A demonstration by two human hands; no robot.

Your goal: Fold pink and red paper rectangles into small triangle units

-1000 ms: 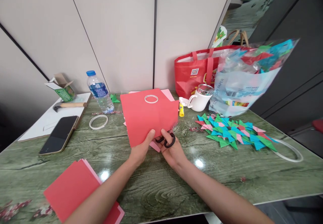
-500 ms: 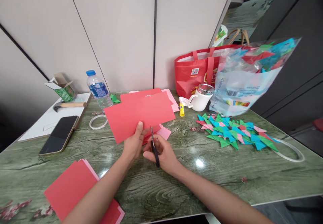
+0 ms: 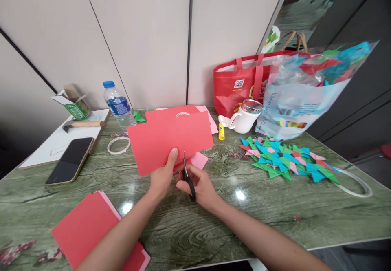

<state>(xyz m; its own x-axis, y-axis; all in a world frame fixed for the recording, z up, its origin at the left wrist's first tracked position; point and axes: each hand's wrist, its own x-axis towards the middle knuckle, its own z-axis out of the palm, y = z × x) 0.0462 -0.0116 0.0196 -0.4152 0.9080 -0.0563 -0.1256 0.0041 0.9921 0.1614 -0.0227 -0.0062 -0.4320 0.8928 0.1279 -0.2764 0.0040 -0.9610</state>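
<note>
My left hand (image 3: 163, 173) grips a sheet of red paper (image 3: 171, 138) by its lower edge, thumb on top; the fingers beneath are hidden. In my right hand (image 3: 200, 183) is a pair of scissors (image 3: 188, 179) with black handles, its blades pointing up near the paper's lower edge. Whether the blades touch the sheet I cannot tell. Behind the held sheet lies more red paper (image 3: 171, 113) on the table, with pink paper (image 3: 199, 159) showing below it. A stack of red and pink sheets (image 3: 88, 226) rests at the lower left, partly under my left forearm.
At left are a phone (image 3: 70, 161), a hammer (image 3: 84, 125), a small box (image 3: 75, 106), a tape roll (image 3: 118, 145) and a water bottle (image 3: 118, 106). Toward the right stand a glue stick (image 3: 221, 132), a white mug (image 3: 245, 120), a red bag (image 3: 230, 87), a plastic bag (image 3: 293, 108) and folded paper pieces (image 3: 284, 161).
The view has shifted slightly. Both hands keep their hold on the red paper and the scissors, with the sheet held almost the same way.
</note>
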